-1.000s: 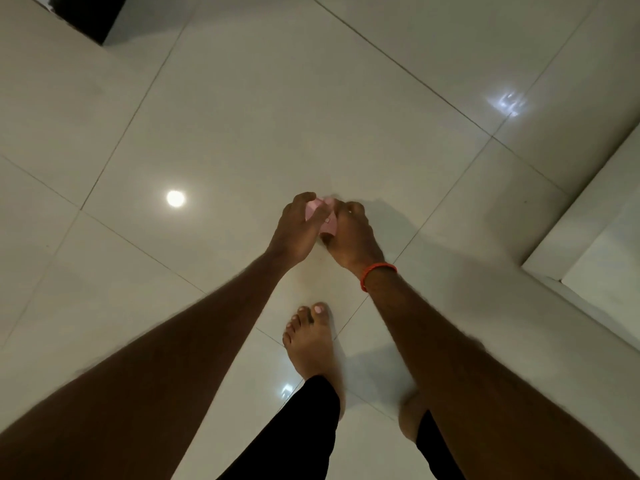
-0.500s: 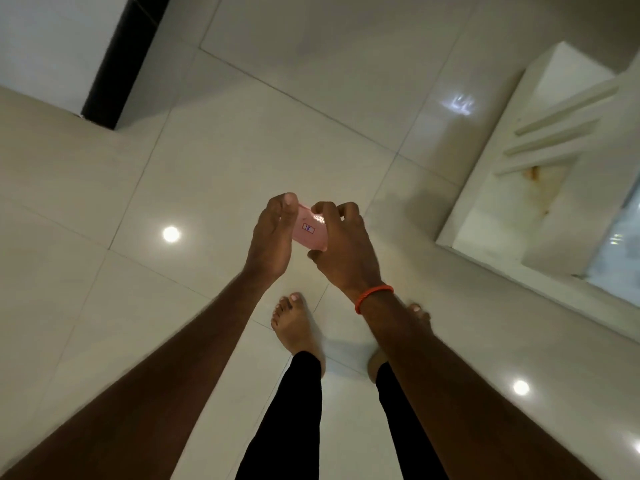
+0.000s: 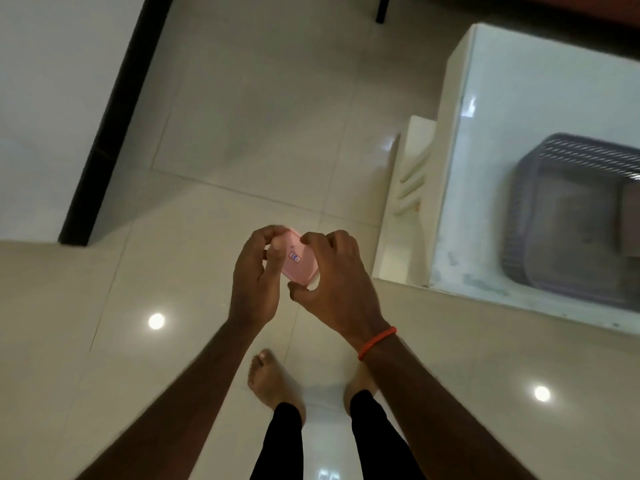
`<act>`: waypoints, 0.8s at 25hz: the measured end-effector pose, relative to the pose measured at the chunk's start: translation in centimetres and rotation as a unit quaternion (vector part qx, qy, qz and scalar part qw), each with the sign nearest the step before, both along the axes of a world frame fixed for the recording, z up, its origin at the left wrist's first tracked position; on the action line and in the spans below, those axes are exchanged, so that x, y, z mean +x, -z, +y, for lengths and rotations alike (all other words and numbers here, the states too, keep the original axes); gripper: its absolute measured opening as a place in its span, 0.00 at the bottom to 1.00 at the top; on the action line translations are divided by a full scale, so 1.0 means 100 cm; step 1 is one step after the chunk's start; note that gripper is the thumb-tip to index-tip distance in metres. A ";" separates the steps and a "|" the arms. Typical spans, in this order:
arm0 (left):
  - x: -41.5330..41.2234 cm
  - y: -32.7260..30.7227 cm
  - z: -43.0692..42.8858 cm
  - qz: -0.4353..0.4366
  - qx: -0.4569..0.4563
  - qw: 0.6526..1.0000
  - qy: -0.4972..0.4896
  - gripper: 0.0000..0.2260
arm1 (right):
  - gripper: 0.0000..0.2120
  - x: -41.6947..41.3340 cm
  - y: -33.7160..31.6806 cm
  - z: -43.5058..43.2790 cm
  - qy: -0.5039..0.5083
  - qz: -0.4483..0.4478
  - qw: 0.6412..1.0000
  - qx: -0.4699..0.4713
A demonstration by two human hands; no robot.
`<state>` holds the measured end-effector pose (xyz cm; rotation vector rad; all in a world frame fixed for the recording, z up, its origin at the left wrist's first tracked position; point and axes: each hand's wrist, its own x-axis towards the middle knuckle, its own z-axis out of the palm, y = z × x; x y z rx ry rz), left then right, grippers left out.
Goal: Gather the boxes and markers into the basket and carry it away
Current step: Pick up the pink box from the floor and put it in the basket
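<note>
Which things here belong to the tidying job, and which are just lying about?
Job: pink box, gripped by left hand and right hand; grey basket on white table.
Just there: orange wristband; dark furniture leg; tiled floor.

Both forearms [image 3: 194, 393] are bare. A thin orange-red band [image 3: 377, 342] circles the right wrist (it looks like cord). Close-fitting black trousers [image 3: 280, 445] end just above the ankles, and the feet [image 3: 268, 379] are bare.
</note>
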<state>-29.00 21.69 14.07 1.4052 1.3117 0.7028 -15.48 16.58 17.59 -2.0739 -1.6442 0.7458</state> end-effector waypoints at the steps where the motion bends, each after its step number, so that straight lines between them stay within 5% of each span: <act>1: 0.017 -0.008 0.002 -0.002 0.012 1.000 0.004 0.20 | 0.31 0.015 -0.009 -0.001 0.012 -0.005 1.000 0.008; 13: 0.226 -0.076 0.023 -0.057 0.100 0.982 0.151 0.25 | 0.29 0.190 -0.058 -0.017 0.173 -0.022 0.983 0.058; 20: 0.330 -0.075 0.001 -0.025 0.129 0.949 0.285 0.23 | 0.26 0.286 -0.049 -0.051 0.314 -0.040 0.939 0.135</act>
